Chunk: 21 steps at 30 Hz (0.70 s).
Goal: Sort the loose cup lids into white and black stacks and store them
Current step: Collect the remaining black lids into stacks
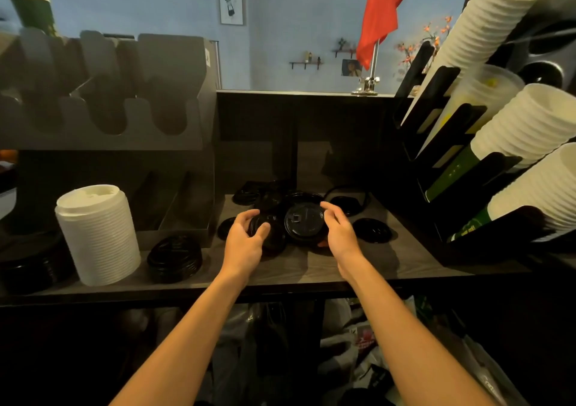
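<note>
Centre frame, amid the loose black lids (pixel 269 198) on the worktop (pixel 311 267): left hand (pixel 244 240) fingers curl round 1 flat lid (pixel 272 239); right hand (pixel 339 231) fingers grip 1 tilted lid (pixel 304 221). Lower left: 1 white stack (pixel 98 237), 1 black stack (pixel 174 259).

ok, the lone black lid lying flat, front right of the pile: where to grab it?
By its rim, from above. The lone black lid lies flat on the counter, apart from the pile, too low to wrap from the side; pinch opposite rim edges. The right hand is nearest.
</note>
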Motion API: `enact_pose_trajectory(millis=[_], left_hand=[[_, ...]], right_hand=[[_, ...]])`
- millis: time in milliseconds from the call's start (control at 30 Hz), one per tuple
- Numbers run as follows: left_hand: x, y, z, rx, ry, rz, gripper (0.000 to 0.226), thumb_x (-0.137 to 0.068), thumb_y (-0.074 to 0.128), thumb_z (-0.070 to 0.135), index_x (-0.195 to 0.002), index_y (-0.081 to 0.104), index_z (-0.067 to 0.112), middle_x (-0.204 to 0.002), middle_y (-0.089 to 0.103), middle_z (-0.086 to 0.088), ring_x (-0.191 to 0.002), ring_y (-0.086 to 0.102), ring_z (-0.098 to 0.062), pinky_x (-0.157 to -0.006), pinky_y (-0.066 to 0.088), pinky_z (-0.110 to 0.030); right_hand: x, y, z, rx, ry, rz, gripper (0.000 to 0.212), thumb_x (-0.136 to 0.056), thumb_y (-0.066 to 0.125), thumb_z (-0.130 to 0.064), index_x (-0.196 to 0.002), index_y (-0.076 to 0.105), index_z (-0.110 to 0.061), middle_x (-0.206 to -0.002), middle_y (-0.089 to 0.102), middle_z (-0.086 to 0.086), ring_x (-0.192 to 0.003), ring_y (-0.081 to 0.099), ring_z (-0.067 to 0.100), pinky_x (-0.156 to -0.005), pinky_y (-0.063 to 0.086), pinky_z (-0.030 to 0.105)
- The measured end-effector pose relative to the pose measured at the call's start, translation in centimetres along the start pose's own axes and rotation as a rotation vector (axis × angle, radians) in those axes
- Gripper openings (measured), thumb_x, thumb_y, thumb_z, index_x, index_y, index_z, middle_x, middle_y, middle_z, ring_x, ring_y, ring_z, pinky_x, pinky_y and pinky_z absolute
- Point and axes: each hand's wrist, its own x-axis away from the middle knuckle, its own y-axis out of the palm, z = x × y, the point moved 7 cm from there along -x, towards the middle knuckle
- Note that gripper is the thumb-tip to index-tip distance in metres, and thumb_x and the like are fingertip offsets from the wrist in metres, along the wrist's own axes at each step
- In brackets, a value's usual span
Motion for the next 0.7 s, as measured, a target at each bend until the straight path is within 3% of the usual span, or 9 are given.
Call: enact_pose_trajectory(millis=[100, 233, 367, 467, 533, 633, 700], left_hand=[[-0.1, 0.3, -0.2, -0.003, 0.002, -0.027, 0.056, -0.095, 0.072, 0.021, -0.147, 0.050, 0.025, -0.150, 0.053, -0.004, -0.142, 0.046, -0.019, -0.118, 0.040, -0.047], [-0.2, 0.8, -0.3, -0.023, -0.005, -0.052, 0.052, -0.087, 0.081, 0.022, -0.134, 0.060, 0.018, -0.125, 0.070, 0.001, -0.120, 0.065, -0.014, -0.107, 0.052, -0.043], [0.2, 0.5, 0.1, 0.003, 0.006, -0.025, 0.031, -0.090, 0.076, 0.013, -0.117, 0.064, 0.021, -0.110, 0.072, 0.003, -0.107, 0.069, -0.014, -0.097, 0.056, -0.037], [0.2, 0.3, 0.2, 0.024, -0.008, -0.007, 0.030, -0.093, 0.072, 0.009, -0.119, 0.062, 0.019, -0.109, 0.071, 0.004, -0.103, 0.067, -0.009, -0.095, 0.055, -0.034], [0.4, 0.6, 0.5, 0.058, -0.014, -0.040, 0.024, -0.095, 0.070, 0.010, -0.113, 0.062, 0.024, -0.110, 0.071, 0.002, -0.104, 0.068, -0.012, -0.095, 0.056, -0.035], [0.6, 0.9, 0.8, 0.150, -0.048, -0.073, 0.014, -0.102, 0.062, 0.020, -0.115, 0.062, 0.022, -0.116, 0.072, -0.004, -0.110, 0.069, -0.018, -0.090, 0.057, -0.033], [0.5, 0.9, 0.6, 0.284, -0.104, -0.077, 0.023, -0.104, 0.056, 0.028, -0.125, 0.061, 0.017, -0.122, 0.070, -0.006, -0.114, 0.068, -0.021, -0.093, 0.058, -0.035]], right_hand=[[0.7, 0.0, -0.5, 0.046, -0.069, -0.040, 0.032, -0.108, 0.036, -0.037, -0.130, 0.060, -0.034, -0.135, 0.057, -0.010, -0.126, 0.050, 0.008, -0.107, 0.046, 0.035], [1.4, 0.2, -0.8, 0.100, -0.127, -0.110, 0.037, -0.100, 0.054, -0.043, -0.132, 0.063, -0.025, -0.123, 0.060, -0.017, -0.115, 0.052, -0.003, -0.082, 0.041, 0.007], [1.3, -0.1, -0.7, 0.070, -0.109, -0.100, 0.026, -0.093, 0.070, -0.021, -0.118, 0.068, -0.028, -0.111, 0.069, -0.012, -0.105, 0.064, 0.004, -0.072, 0.054, 0.015], [1.3, -0.3, -0.5, -0.025, -0.057, -0.082, 0.032, -0.094, 0.064, -0.011, -0.121, 0.064, -0.027, -0.113, 0.069, -0.002, -0.106, 0.066, 0.013, -0.087, 0.059, 0.032], [1.6, 0.0, -0.6, -0.106, -0.020, -0.107, 0.036, -0.096, 0.060, -0.008, -0.129, 0.062, -0.023, -0.120, 0.068, 0.002, -0.111, 0.065, 0.015, -0.091, 0.057, 0.033], [2.1, 1.4, -0.7, -0.210, 0.041, -0.138, 0.032, -0.098, 0.055, -0.006, -0.123, 0.064, -0.023, -0.122, 0.068, 0.005, -0.111, 0.064, 0.018, -0.087, 0.056, 0.030], [2.4, 2.3, -0.8, -0.288, 0.062, -0.126, 0.029, -0.099, 0.055, -0.006, -0.119, 0.064, -0.024, -0.121, 0.068, 0.004, -0.110, 0.064, 0.016, -0.084, 0.054, 0.026]])
